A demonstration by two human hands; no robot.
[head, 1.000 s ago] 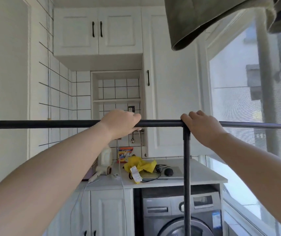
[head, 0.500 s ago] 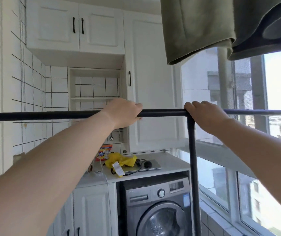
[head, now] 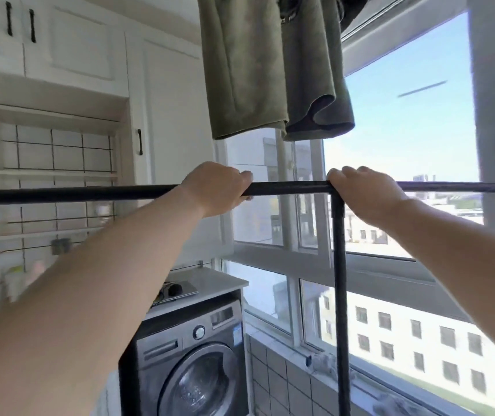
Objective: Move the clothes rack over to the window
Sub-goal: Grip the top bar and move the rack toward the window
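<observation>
The clothes rack (head: 288,187) is a thin black metal frame: its top bar runs level across the whole view, and one upright post drops from a joint right of centre to the bottom edge. My left hand (head: 217,187) is wrapped over the bar left of the joint. My right hand (head: 366,190) grips the bar just right of the joint. The window (head: 405,139) fills the right half, directly behind the bar. The rack's feet are out of view.
Olive-green garments (head: 270,70) hang from above, over the bar. A grey washing machine (head: 192,355) sits under a white counter (head: 210,280) at lower centre. White cabinets (head: 69,46) and a tiled wall stand to the left. A tiled sill (head: 285,376) runs below the window.
The view has swung right toward the window, which now fills the right half. The washing machine and cabinets slid left. Both hands keep their grip on the bar.
</observation>
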